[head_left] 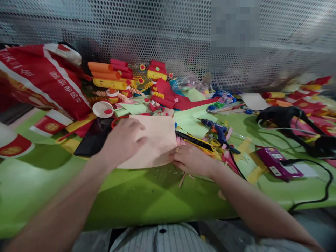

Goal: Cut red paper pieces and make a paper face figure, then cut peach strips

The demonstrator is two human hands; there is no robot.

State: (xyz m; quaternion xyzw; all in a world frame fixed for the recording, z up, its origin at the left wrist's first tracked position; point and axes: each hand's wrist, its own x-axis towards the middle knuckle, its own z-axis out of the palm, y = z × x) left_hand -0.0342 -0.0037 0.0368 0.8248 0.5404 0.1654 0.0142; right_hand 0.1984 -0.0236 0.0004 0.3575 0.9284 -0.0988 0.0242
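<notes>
A pale peach sheet of paper lies in front of me on the green table, its lower right edge slightly lifted. My right hand, with a ring on one finger, is closed on that lower right edge. Over the sheet's left part is my left hand, a little blurred, thumb and fingers apart. Just past its knuckles shows part of a red loop, whose kind I cannot tell. A black phone lies to the left, partly behind my left wrist.
Right of the sheet rest a blue glue gun and a black-and-yellow cutter. Further right is a purple power strip with a cable. Paper figures stand behind; paper cups and a red bag are left.
</notes>
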